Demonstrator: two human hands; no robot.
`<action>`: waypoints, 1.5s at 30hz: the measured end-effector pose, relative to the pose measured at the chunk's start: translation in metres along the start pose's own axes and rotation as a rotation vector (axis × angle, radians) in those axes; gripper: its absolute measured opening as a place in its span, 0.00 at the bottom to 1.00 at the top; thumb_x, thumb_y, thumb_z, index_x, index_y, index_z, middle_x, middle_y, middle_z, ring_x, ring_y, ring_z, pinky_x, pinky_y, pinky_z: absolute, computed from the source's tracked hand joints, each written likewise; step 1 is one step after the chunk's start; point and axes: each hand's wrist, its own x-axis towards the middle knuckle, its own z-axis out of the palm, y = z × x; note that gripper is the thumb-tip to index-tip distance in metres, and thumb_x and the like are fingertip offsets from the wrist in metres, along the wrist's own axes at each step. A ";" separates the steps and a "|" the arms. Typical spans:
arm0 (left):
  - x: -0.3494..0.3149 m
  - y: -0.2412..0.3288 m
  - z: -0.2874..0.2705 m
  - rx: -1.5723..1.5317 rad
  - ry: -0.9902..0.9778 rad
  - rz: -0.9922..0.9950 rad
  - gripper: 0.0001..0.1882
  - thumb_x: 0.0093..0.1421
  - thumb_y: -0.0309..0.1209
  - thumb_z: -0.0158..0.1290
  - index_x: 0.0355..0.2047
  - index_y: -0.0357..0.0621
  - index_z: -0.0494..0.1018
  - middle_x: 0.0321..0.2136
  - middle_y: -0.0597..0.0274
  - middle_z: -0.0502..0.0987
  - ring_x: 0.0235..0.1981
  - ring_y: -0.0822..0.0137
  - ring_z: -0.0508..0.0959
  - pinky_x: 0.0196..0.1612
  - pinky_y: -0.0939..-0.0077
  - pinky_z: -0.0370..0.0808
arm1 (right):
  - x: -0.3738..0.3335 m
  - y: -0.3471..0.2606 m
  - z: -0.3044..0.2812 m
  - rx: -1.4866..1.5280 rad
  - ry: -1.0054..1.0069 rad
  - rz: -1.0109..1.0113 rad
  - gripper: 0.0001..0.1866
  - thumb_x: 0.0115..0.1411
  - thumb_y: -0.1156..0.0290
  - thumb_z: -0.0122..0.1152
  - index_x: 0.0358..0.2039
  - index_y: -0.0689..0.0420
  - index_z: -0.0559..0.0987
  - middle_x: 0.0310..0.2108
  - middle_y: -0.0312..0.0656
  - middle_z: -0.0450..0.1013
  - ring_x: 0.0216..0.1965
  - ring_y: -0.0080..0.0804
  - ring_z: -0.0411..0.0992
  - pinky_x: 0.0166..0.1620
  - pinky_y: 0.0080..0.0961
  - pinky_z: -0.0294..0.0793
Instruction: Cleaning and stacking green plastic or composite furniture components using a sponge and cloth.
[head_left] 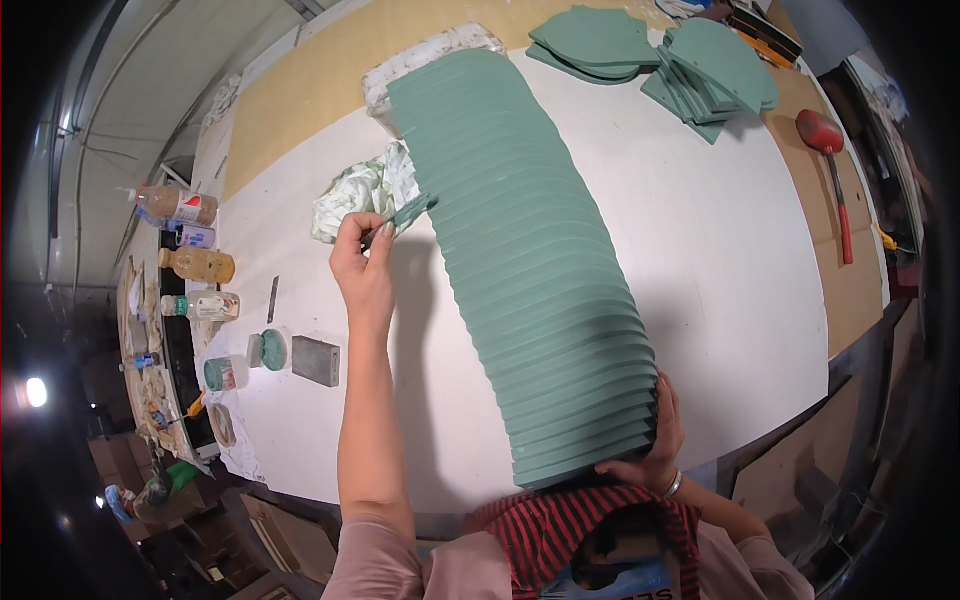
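Across the head view's white tabletop [725,300], overlapping flat green panels [525,220] form a long row; the left hand [363,262] pinches a green-coated brush-like tool [411,210], the right hand [662,440] cups the near end (closure unclear, fingers partly hidden); slackening could let panels slide.

Green stack [530,250] midway — free tabletop [720,270] rightward

I'm looking into a workshop. I can tell by the red mallet [836,185], the long row of like-shaped green pieces [530,260] on the broad counter [735,300], and the bottles [203,265] near its left edge.
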 end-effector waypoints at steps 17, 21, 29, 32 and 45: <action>0.013 -0.010 0.008 -0.043 -0.005 -0.053 0.02 0.62 0.21 0.55 0.33 0.39 0.72 0.26 0.71 0.71 0.30 0.77 0.67 0.36 0.81 0.66 | -0.001 0.002 0.002 -0.002 0.011 0.009 0.68 0.39 0.32 0.76 0.66 0.73 0.58 0.62 0.75 0.59 0.61 0.70 0.65 0.58 0.50 0.72; 0.017 0.003 0.022 -0.057 -0.087 0.015 0.03 0.61 0.21 0.55 0.32 0.38 0.72 0.26 0.69 0.72 0.30 0.76 0.68 0.36 0.80 0.68 | -0.002 0.001 0.001 -0.012 0.013 0.009 0.68 0.39 0.33 0.76 0.66 0.72 0.58 0.61 0.75 0.60 0.61 0.70 0.65 0.58 0.50 0.72; 0.028 0.035 0.065 0.180 -0.186 0.212 0.04 0.56 0.19 0.57 0.29 0.38 0.72 0.26 0.56 0.73 0.29 0.57 0.71 0.35 0.64 0.69 | -0.001 0.004 0.002 0.022 0.033 -0.014 0.68 0.38 0.34 0.77 0.67 0.70 0.58 0.61 0.75 0.60 0.61 0.70 0.65 0.58 0.52 0.71; 0.031 0.029 0.060 0.167 -0.138 0.209 0.04 0.57 0.19 0.57 0.29 0.38 0.72 0.26 0.57 0.73 0.30 0.58 0.71 0.36 0.64 0.68 | 0.001 0.000 0.001 0.048 0.025 0.006 0.68 0.38 0.35 0.78 0.66 0.70 0.58 0.61 0.75 0.60 0.61 0.70 0.65 0.58 0.52 0.71; -0.068 0.012 -0.027 0.092 0.030 -0.132 0.01 0.64 0.21 0.51 0.36 0.38 0.71 0.31 0.71 0.69 0.31 0.78 0.65 0.38 0.81 0.65 | -0.004 0.001 -0.003 0.002 -0.020 0.010 0.70 0.35 0.34 0.78 0.66 0.71 0.56 0.63 0.73 0.58 0.61 0.69 0.64 0.58 0.52 0.71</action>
